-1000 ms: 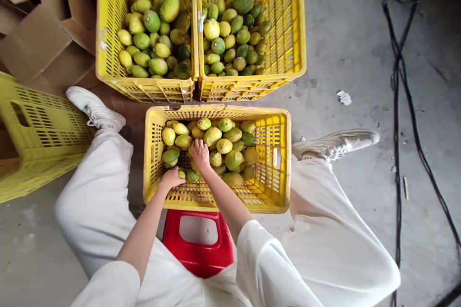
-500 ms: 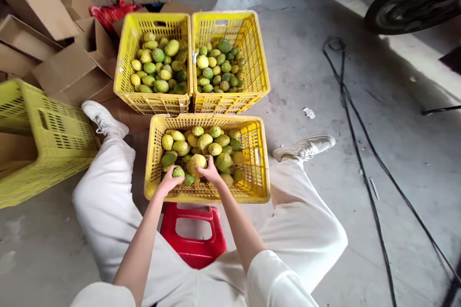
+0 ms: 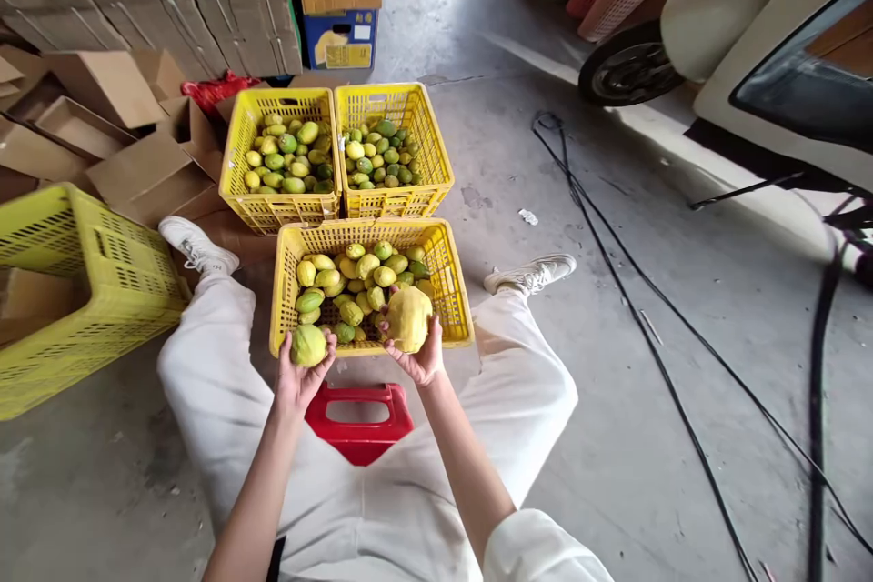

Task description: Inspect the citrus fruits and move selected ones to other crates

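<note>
My left hand [image 3: 297, 379] is closed around a greenish-yellow, lemon-like fruit [image 3: 308, 346], held up at the near left corner of the front yellow crate [image 3: 368, 348]. In my right hand [image 3: 424, 361] is a larger, lumpy, pale yellow fruit [image 3: 409, 319], raised over the crate's near right side with the fingers around its sides and underneath. Loose green and yellow fruits [image 3: 351, 313] of the same lemon-like look lie heaped in that crate. Their exact kind I cannot tell.
Two more yellow crates [image 3: 436, 182] of such fruit stand just behind. A yellow crate [image 3: 129, 291] and open cardboard boxes [image 3: 150, 182] are at left. Below the front crate is a red stool [image 3: 361, 450]. Black cables [image 3: 641, 318] and a parked scooter [image 3: 784, 55] lie right.
Both hands have lifted their fruits out of the pile, toward me and further apart. My view has tilted up and turned right, showing more of the scooter and stacked boxes.
</note>
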Motion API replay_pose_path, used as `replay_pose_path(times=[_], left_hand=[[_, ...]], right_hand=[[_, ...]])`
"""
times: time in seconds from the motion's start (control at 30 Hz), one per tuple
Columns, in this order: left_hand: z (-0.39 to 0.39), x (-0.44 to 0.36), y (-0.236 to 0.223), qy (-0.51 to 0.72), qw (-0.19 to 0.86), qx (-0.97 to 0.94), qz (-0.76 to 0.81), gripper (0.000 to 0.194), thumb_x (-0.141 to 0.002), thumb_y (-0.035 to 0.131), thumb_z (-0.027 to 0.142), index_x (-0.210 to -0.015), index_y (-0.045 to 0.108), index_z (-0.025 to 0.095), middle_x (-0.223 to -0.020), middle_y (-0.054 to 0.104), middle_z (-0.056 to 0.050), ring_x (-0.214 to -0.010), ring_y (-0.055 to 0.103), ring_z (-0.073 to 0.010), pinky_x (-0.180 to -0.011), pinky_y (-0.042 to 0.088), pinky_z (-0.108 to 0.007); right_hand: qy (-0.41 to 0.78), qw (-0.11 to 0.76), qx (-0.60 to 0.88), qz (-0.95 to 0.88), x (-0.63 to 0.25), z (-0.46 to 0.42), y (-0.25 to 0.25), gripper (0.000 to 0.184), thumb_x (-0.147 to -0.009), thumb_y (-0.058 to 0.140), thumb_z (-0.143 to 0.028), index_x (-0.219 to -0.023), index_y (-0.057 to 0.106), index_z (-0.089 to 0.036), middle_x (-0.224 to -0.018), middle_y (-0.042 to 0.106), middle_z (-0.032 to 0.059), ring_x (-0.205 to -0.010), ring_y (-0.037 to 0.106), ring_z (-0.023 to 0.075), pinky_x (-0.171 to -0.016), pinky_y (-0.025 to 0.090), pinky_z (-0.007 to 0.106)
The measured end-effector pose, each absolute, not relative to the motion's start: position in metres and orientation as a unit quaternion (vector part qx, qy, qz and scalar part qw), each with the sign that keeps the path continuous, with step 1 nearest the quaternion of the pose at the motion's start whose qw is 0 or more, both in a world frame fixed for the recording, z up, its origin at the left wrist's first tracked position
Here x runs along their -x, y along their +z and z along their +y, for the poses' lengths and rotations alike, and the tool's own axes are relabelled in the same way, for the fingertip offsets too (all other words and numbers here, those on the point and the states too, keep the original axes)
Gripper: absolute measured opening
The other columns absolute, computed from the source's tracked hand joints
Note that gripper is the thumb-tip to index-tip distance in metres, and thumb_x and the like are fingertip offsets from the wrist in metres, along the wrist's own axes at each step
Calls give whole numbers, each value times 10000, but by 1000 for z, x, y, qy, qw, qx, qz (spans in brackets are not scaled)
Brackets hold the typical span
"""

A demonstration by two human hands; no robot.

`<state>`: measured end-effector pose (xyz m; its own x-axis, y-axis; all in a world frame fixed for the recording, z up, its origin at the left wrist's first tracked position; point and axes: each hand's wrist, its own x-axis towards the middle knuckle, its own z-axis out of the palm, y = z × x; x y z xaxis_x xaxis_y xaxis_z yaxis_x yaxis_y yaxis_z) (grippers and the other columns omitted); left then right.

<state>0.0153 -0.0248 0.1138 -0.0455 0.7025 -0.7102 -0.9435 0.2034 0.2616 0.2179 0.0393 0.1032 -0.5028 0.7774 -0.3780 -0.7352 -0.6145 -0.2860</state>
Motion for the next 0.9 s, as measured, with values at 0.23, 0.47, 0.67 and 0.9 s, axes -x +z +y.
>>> replay_pose_path(times=[0.23, 0.47, 0.67, 0.9], left_hand=[[-43, -19, 139, 605, 670, 128, 411, 282, -831, 542, 312, -1048, 632, 155, -971, 690, -100, -872, 683, -223, -738, 598, -349], [-45, -30, 149, 627, 683, 89, 364, 357, -822, 463, 217, -1145, 604, 156, -1029, 686, -121, -1041, 645, -273, -842, 569, -422], [-48, -36, 155, 601, 711, 66, 359, 206, -820, 578, 333, -962, 619, 188, -906, 664, -68, -740, 660, -168, -575, 556, -246], [-54, -34, 169, 603, 715, 24, 352, 397, -822, 473, 321, -1157, 597, 148, -1084, 675, -126, -1074, 637, -293, -846, 574, -448]], right_hand=[[854, 435, 272, -81, -231, 2, 141, 566, -781, 573, -530, -1252, 521, -223, -1280, 603, 136, -1233, 545, 322, -943, 472, 595], [823, 497, 273, 6, -214, -34, 124, 606, -695, 676, -585, -1170, 554, -230, -1174, 652, 69, -1070, 617, 224, -997, 502, 466], [829, 491, 266, -16, -216, -35, 138, 633, -692, 674, -595, -1206, 566, -242, -1248, 622, 81, -1072, 616, 255, -970, 513, 495], [811, 511, 276, -69, -222, -44, 148, 613, -775, 533, -495, -1366, 442, -362, -1356, 540, 58, -1183, 554, 282, -953, 451, 580]])
